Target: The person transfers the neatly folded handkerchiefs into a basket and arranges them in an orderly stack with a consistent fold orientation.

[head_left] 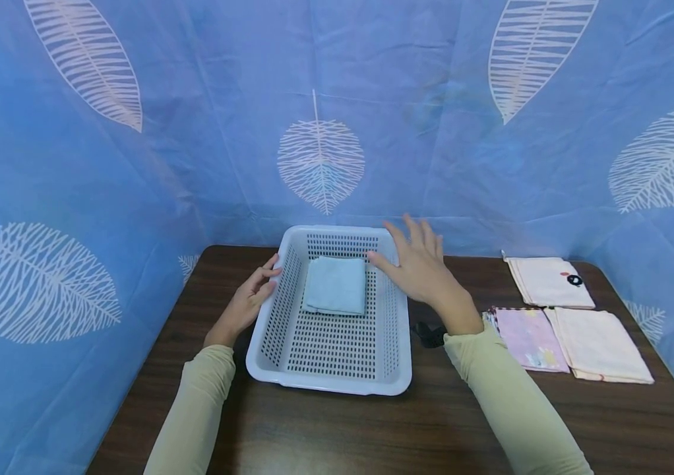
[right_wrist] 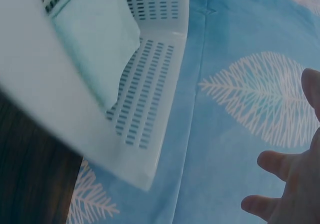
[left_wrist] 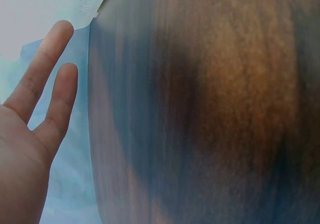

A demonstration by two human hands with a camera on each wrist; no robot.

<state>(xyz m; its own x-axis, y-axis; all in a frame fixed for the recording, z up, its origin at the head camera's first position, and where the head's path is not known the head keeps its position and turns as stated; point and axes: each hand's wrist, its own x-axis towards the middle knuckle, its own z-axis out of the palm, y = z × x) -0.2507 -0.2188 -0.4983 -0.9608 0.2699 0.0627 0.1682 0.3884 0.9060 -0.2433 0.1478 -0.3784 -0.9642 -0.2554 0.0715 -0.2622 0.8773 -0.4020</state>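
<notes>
Reading the clock from the middle of the white basket (head_left: 337,384), we are facing a blue leaf-print curtain (head_left: 402,99) at 12 o'clock, hanging by the far edge of the brown table (head_left: 343,435). Toward 3 o'clock, well apart from the basket, three folded cloths are lying close together: a white cloth (head_left: 535,284) with a black motif, a pink cloth (head_left: 529,336) and a cream cloth (head_left: 598,346). Our right sleeve (head_left: 515,402) is coming in from 5 o'clock, standing between basket and cloths. A small black object (head_left: 429,334) is showing beside that wrist; we are not making out what it is.

The basket is resting on the table, its long axis running roughly from 6 to 12 o'clock. Inside, a folded blue cloth (head_left: 335,285) is lying nearer the 12 o'clock end, looking almost square.

Our left hand (head_left: 246,300) is reaching the rim near 10 o'clock, fingers loosely extended, not closing around anything; we are not telling whether they are pressing. Our right hand (head_left: 417,267) is hovering near 2 o'clock, fingers spreading wide and holding nothing, thumb pointing toward 10 o'clock.
</notes>
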